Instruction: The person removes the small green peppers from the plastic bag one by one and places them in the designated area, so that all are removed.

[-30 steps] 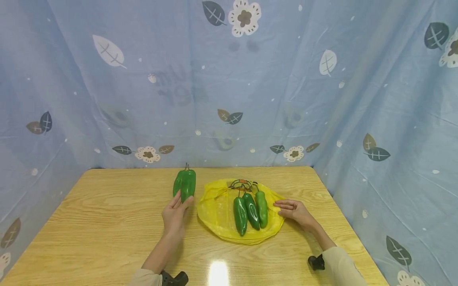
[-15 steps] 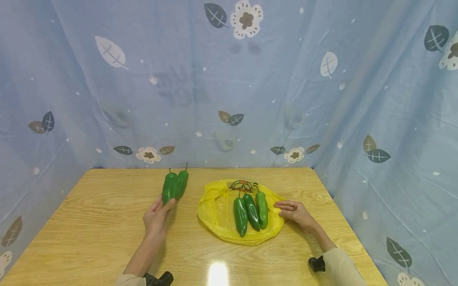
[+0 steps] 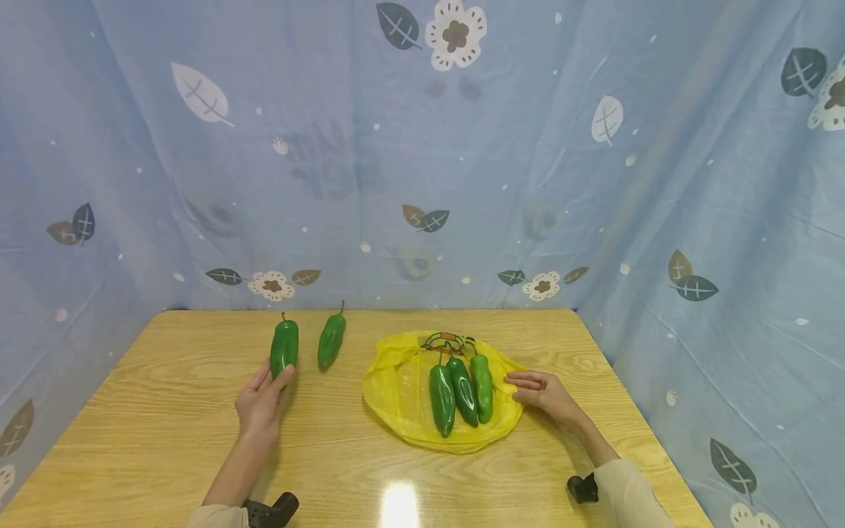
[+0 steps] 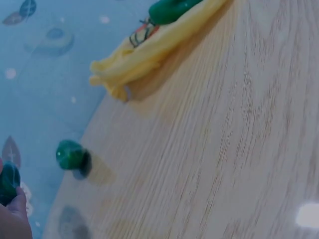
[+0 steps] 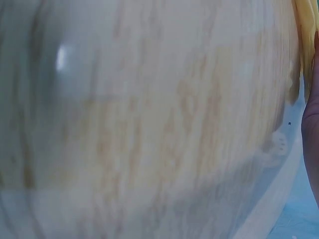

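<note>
My left hand (image 3: pixel 260 400) holds a green pepper (image 3: pixel 284 348) upright, stem up, between thumb and fingers above the table's left half. In the left wrist view, that pepper (image 4: pixel 9 183) shows only in part at the left edge. Another green pepper (image 3: pixel 331 341) lies near the back edge, to the right of the hand. Three more green peppers (image 3: pixel 442 400) lie side by side on a yellow plastic bag (image 3: pixel 405 381). At the bag's right edge, my right hand (image 3: pixel 544 392) rests with its fingers fairly straight, touching the plastic; whether it pinches a fold is unclear.
A pale wooden table (image 3: pixel 185 411) spans the scene. Blue patterned cloth (image 3: pixel 356 161) hangs behind it and along both sides. A dark and orange marking (image 3: pixel 444 339) shows at the top of the bag. Black wrist cameras (image 3: pixel 272 511) are strapped to the forearms.
My left hand has moved left with the held pepper, away from the other pepper, which stays near the back edge. My right hand and the bag have stayed put.
</note>
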A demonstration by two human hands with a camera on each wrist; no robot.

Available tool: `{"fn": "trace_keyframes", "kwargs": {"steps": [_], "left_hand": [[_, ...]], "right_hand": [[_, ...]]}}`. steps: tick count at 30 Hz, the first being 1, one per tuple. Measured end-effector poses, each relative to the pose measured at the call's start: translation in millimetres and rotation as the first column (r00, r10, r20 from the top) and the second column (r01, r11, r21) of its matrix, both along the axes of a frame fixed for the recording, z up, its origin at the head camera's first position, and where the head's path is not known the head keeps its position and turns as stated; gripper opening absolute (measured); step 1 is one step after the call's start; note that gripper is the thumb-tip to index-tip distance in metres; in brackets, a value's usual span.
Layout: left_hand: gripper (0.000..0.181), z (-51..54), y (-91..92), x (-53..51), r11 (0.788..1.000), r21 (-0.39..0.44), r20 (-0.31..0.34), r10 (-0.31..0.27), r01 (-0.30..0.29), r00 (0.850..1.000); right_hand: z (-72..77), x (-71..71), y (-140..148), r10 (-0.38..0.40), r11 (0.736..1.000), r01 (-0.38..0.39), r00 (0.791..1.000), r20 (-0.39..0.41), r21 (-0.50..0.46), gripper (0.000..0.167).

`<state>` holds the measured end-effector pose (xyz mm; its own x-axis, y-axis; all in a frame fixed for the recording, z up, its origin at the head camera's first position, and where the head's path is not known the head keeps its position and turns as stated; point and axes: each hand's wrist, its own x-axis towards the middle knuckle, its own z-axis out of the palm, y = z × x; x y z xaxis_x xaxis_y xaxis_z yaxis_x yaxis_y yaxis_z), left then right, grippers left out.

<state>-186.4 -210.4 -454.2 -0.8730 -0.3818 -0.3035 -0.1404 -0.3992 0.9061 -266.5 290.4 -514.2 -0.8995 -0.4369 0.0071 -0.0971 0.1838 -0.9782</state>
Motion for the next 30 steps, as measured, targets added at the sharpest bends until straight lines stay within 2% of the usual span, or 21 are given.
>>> {"fn": "trace_keyframes", "kwargs": {"steps": [14,17,27,30], "left_hand": [[0.074,-8.3,-18.1,-13.8,0.998,-0.06,-0.039,-0.007,0.005,0.999],[0.073,-10.2,-20.8,-17.7,0.999,-0.05,-0.044,0.001,-0.003,0.999],[0.07,-17.9,-21.2,-34.5,0.998,-0.051,-0.075,0.036,-0.04,0.997],[0.069,-20.7,-21.2,-38.3,0.996,-0.076,-0.085,0.034,-0.041,0.996]], "right_hand": [[0.7,1.0,0.1,0.0,1.0,0.0,1.0,-0.007,-0.008,0.047],[1.3,1.3,0.1,0.003,1.0,-0.003,1.0,-0.003,-0.016,0.047],[2.0,1.7,-0.2,-0.003,1.0,0.003,1.0,0.012,-0.017,0.048],[1.3,1.3,0.1,0.004,1.0,-0.004,1.0,0.018,-0.023,0.048]]}}
